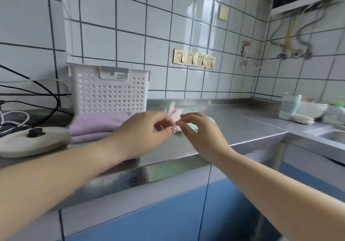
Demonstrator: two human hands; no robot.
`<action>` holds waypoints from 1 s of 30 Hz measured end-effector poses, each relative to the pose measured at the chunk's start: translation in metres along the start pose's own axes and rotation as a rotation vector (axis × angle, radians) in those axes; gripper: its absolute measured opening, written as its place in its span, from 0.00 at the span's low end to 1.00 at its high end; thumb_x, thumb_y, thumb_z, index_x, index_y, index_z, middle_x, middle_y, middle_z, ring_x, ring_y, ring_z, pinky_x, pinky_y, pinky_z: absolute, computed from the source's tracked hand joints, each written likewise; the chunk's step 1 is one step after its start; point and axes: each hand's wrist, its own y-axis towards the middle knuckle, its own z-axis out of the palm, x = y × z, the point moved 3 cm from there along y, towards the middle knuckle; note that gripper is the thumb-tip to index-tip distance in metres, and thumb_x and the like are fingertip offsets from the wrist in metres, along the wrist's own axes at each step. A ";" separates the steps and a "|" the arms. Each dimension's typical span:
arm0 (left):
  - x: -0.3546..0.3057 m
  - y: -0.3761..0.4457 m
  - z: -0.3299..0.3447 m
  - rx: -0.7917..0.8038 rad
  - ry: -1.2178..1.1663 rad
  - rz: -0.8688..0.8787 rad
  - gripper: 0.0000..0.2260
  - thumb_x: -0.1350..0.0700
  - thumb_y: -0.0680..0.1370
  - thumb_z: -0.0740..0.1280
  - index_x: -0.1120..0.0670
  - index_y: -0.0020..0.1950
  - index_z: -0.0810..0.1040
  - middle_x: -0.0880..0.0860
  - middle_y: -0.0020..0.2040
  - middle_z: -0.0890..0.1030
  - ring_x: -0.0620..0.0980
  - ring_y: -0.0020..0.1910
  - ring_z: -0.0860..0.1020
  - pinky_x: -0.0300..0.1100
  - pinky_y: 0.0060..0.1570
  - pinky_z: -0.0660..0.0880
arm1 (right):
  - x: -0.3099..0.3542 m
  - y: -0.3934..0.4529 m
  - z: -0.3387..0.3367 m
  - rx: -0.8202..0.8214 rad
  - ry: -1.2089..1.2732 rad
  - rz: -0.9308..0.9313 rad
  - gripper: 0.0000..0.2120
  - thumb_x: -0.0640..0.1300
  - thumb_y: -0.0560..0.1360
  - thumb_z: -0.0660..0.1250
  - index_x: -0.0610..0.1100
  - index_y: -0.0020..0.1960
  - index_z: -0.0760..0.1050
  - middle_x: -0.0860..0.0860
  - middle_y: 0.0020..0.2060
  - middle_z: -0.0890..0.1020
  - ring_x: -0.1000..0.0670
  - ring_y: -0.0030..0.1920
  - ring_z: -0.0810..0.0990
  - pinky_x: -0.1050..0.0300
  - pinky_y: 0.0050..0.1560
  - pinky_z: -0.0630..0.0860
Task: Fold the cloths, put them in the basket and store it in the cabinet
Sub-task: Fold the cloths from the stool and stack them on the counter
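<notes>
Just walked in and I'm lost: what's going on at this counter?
A person is sorting cloths at a steel counter. Both hands, left hand and right hand, reach for a pink and green cloth; whether they grip it yet is blurred. A folded purple cloth lies in front of the white basket, not in it.

**Cloths and basket on the counter**

I see a white perforated plastic basket (pixel 110 89) standing upright at the back of the steel counter (pixel 242 123), against the tiled wall. Just in front of it lies a folded lilac cloth (pixel 93 127). To its right, a pink cloth (pixel 174 113) rests on a mint-green one (pixel 192 126), both crumpled and partly hidden.
</notes>
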 end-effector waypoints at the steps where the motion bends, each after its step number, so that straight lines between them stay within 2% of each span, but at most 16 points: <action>1: -0.008 0.000 0.018 0.040 -0.031 0.013 0.01 0.50 0.76 0.67 0.43 0.45 0.78 0.44 0.42 0.81 0.40 0.42 0.77 0.36 0.46 0.72 | -0.011 -0.014 -0.014 -0.007 -0.024 0.025 0.09 0.47 0.76 0.65 0.46 0.51 0.81 0.54 0.57 0.79 0.54 0.57 0.76 0.64 0.54 0.68; 3: -0.025 -0.005 0.058 0.139 -0.084 0.046 0.01 0.50 0.76 0.67 0.44 0.45 0.79 0.45 0.41 0.81 0.40 0.41 0.76 0.36 0.42 0.72 | -0.036 -0.047 -0.042 -0.018 -0.070 0.100 0.09 0.48 0.76 0.65 0.47 0.51 0.82 0.54 0.55 0.79 0.54 0.54 0.77 0.68 0.52 0.68; 5: -0.046 -0.015 0.103 0.236 -0.128 0.101 0.03 0.49 0.76 0.67 0.46 0.47 0.79 0.45 0.41 0.81 0.39 0.42 0.75 0.33 0.39 0.69 | -0.066 -0.091 -0.072 -0.025 -0.132 0.211 0.09 0.48 0.77 0.64 0.48 0.52 0.81 0.55 0.53 0.80 0.53 0.49 0.79 0.67 0.50 0.71; 7: -0.057 -0.030 0.142 0.341 -0.165 0.114 0.06 0.46 0.76 0.65 0.46 0.48 0.79 0.44 0.43 0.81 0.38 0.45 0.75 0.31 0.41 0.70 | -0.089 -0.131 -0.093 -0.021 -0.182 0.309 0.08 0.48 0.77 0.63 0.50 0.51 0.81 0.56 0.50 0.79 0.57 0.44 0.78 0.70 0.47 0.71; 9: -0.067 -0.050 0.186 0.481 -0.203 0.116 0.09 0.43 0.73 0.62 0.44 0.47 0.78 0.42 0.44 0.82 0.39 0.45 0.76 0.35 0.45 0.72 | -0.115 -0.177 -0.112 -0.026 -0.235 0.416 0.08 0.47 0.77 0.63 0.51 0.50 0.81 0.57 0.48 0.79 0.60 0.43 0.76 0.75 0.45 0.67; 10: -0.070 -0.061 0.205 0.543 -0.199 0.121 0.10 0.42 0.72 0.61 0.43 0.47 0.78 0.42 0.44 0.82 0.39 0.44 0.77 0.38 0.47 0.74 | -0.125 -0.198 -0.118 -0.027 -0.239 0.468 0.08 0.46 0.77 0.63 0.51 0.50 0.82 0.56 0.48 0.80 0.59 0.44 0.77 0.74 0.47 0.67; 12: -0.078 -0.088 0.247 0.675 -0.167 0.162 0.10 0.42 0.74 0.62 0.44 0.49 0.79 0.41 0.44 0.81 0.38 0.44 0.77 0.41 0.48 0.75 | -0.144 -0.248 -0.129 -0.034 -0.239 0.598 0.08 0.45 0.77 0.63 0.50 0.48 0.82 0.54 0.48 0.82 0.53 0.48 0.79 0.63 0.53 0.73; 14: -0.089 -0.120 0.289 0.808 -0.132 0.222 0.08 0.46 0.77 0.63 0.45 0.52 0.79 0.41 0.46 0.80 0.38 0.45 0.77 0.40 0.49 0.75 | -0.159 -0.303 -0.135 -0.020 -0.278 0.731 0.07 0.44 0.77 0.63 0.49 0.46 0.80 0.53 0.46 0.82 0.50 0.47 0.80 0.56 0.51 0.76; 16: -0.096 -0.151 0.323 0.920 -0.085 0.288 0.09 0.47 0.77 0.63 0.45 0.55 0.78 0.41 0.49 0.80 0.39 0.47 0.77 0.38 0.50 0.73 | -0.175 -0.355 -0.131 0.064 -0.378 0.817 0.07 0.44 0.77 0.63 0.46 0.48 0.80 0.53 0.45 0.82 0.49 0.48 0.80 0.56 0.49 0.75; 18: -0.105 -0.180 0.350 1.007 -0.060 0.377 0.11 0.47 0.78 0.62 0.46 0.58 0.76 0.42 0.53 0.79 0.41 0.50 0.76 0.37 0.52 0.71 | -0.185 -0.401 -0.118 0.248 -0.483 0.905 0.09 0.44 0.75 0.62 0.48 0.50 0.80 0.52 0.48 0.83 0.48 0.50 0.79 0.56 0.49 0.76; 21: -0.118 -0.217 0.379 1.078 -0.033 0.537 0.12 0.47 0.78 0.60 0.47 0.60 0.75 0.44 0.57 0.77 0.44 0.56 0.74 0.39 0.55 0.69 | -0.189 -0.462 -0.101 0.571 -0.637 0.972 0.11 0.43 0.73 0.58 0.49 0.51 0.77 0.49 0.49 0.82 0.44 0.49 0.79 0.55 0.46 0.75; 23: -0.116 -0.239 0.392 1.094 0.002 0.623 0.13 0.46 0.78 0.59 0.47 0.60 0.74 0.46 0.59 0.74 0.47 0.59 0.72 0.41 0.56 0.70 | -0.187 -0.492 -0.091 0.713 -0.664 0.971 0.12 0.42 0.73 0.58 0.49 0.51 0.76 0.49 0.51 0.79 0.43 0.51 0.77 0.52 0.48 0.76; 25: -0.112 -0.255 0.401 1.035 0.008 0.688 0.14 0.45 0.74 0.60 0.47 0.56 0.76 0.47 0.57 0.75 0.47 0.55 0.75 0.39 0.50 0.75 | -0.186 -0.515 -0.087 0.709 -0.632 0.967 0.13 0.43 0.73 0.59 0.49 0.56 0.75 0.49 0.55 0.75 0.43 0.56 0.75 0.52 0.50 0.75; 27: -0.105 -0.265 0.410 0.960 0.034 0.690 0.13 0.42 0.67 0.61 0.45 0.47 0.76 0.44 0.50 0.77 0.44 0.46 0.79 0.33 0.39 0.76 | -0.185 -0.530 -0.087 0.625 -0.562 0.968 0.17 0.46 0.73 0.62 0.51 0.62 0.73 0.52 0.60 0.72 0.46 0.60 0.71 0.55 0.51 0.73; 30: -0.102 -0.266 0.418 0.859 0.052 0.717 0.12 0.40 0.65 0.61 0.44 0.42 0.76 0.42 0.46 0.78 0.42 0.42 0.78 0.32 0.37 0.73 | -0.183 -0.543 -0.083 0.500 -0.558 0.908 0.21 0.48 0.71 0.63 0.52 0.64 0.73 0.53 0.60 0.73 0.49 0.61 0.71 0.54 0.54 0.74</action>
